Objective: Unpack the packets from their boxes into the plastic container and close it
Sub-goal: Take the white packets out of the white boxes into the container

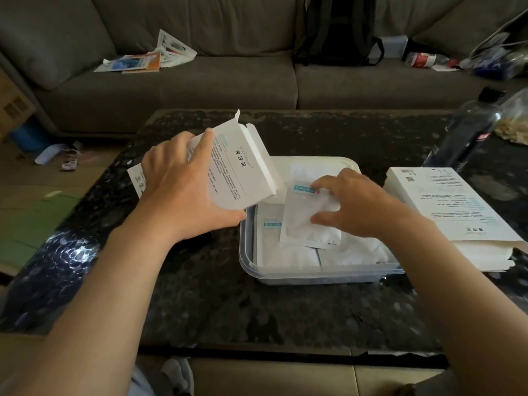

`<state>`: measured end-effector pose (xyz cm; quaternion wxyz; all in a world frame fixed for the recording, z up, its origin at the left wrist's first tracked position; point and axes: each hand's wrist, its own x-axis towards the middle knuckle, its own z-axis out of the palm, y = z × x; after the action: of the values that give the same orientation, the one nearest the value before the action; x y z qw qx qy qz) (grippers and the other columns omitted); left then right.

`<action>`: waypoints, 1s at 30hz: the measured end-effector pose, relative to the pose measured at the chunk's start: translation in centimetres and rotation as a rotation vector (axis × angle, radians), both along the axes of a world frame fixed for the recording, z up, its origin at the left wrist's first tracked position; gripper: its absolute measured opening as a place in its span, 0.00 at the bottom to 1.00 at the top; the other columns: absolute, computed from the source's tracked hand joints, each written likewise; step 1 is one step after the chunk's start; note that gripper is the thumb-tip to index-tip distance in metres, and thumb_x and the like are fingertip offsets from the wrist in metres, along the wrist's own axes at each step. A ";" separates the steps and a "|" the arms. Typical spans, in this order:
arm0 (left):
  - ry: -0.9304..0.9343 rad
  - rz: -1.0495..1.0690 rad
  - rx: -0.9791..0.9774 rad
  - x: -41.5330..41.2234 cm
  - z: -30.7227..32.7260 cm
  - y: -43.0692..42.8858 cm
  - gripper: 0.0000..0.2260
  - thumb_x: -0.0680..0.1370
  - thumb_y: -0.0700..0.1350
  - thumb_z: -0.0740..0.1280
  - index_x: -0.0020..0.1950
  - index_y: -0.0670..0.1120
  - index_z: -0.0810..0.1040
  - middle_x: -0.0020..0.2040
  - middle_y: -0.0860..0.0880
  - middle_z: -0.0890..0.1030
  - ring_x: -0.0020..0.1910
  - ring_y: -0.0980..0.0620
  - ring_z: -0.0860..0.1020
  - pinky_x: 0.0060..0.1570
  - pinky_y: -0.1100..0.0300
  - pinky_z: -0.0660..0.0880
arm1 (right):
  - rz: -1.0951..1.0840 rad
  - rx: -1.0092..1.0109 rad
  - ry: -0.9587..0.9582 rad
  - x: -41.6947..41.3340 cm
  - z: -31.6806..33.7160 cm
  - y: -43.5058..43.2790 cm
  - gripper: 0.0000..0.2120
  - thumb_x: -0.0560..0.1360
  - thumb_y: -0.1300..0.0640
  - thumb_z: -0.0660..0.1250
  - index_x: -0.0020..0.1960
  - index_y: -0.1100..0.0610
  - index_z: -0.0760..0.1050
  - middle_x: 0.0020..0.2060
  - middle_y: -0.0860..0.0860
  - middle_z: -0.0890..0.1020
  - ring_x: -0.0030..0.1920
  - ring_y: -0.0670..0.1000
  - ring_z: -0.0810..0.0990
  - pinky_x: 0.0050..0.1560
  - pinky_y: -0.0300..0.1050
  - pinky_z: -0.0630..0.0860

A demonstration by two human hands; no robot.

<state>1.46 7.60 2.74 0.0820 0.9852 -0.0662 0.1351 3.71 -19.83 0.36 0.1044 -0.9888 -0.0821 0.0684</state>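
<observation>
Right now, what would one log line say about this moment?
left hand: holds white box tilted over container | right hand: on packet in plastic container | lid: not on

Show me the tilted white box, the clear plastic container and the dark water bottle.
tilted white box (240, 164), head view, printed front face
clear plastic container (285, 274), head view, near-left rim
dark water bottle (465, 127), head view, middle of the body

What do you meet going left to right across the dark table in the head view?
Left hand → white box it tilts → plastic container with the right hand over its packets → stack of flat boxes.
</observation>
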 end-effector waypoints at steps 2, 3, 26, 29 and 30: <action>0.009 -0.003 -0.001 -0.1 0.0 -0.2 0.60 0.58 0.71 0.75 0.80 0.51 0.48 0.76 0.45 0.56 0.75 0.42 0.54 0.74 0.42 0.51 | 0.018 -0.045 0.008 -0.5 -0.2 0.3 0.36 0.74 0.35 0.70 0.77 0.41 0.62 0.72 0.51 0.67 0.70 0.56 0.69 0.69 0.57 0.71; 0.010 -0.005 -0.002 -0.1 0.1 -0.3 0.60 0.59 0.71 0.75 0.80 0.51 0.48 0.76 0.45 0.56 0.75 0.42 0.54 0.74 0.42 0.51 | 0.027 -0.054 0.008 -0.8 -0.2 0.5 0.38 0.73 0.35 0.70 0.78 0.41 0.60 0.73 0.52 0.66 0.72 0.57 0.68 0.71 0.57 0.69; 0.054 -0.026 -0.044 -0.3 0.0 -0.4 0.60 0.57 0.73 0.73 0.80 0.52 0.47 0.76 0.47 0.56 0.75 0.43 0.53 0.74 0.43 0.51 | 0.396 -0.076 0.319 -1.2 -3.1 1.5 0.42 0.76 0.33 0.63 0.81 0.36 0.41 0.82 0.43 0.39 0.82 0.52 0.40 0.80 0.55 0.45; 0.058 -0.025 -0.049 -0.3 0.0 -0.5 0.60 0.59 0.71 0.76 0.80 0.53 0.48 0.76 0.47 0.56 0.76 0.43 0.53 0.74 0.43 0.51 | 0.450 -0.123 0.292 -1.0 -3.6 2.2 0.42 0.76 0.31 0.59 0.80 0.37 0.37 0.82 0.46 0.39 0.82 0.53 0.40 0.79 0.54 0.42; 0.055 -0.026 -0.048 -0.3 0.0 -0.6 0.59 0.59 0.70 0.76 0.80 0.53 0.48 0.76 0.47 0.56 0.76 0.43 0.53 0.74 0.43 0.51 | 0.460 -0.125 0.286 -0.9 -3.8 2.4 0.42 0.76 0.31 0.58 0.80 0.37 0.37 0.82 0.46 0.39 0.82 0.53 0.40 0.79 0.55 0.42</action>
<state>1.13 7.04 2.75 0.1092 0.9853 -0.0733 0.1087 2.81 -17.48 -3.39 0.0356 -0.9289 -0.2847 0.2343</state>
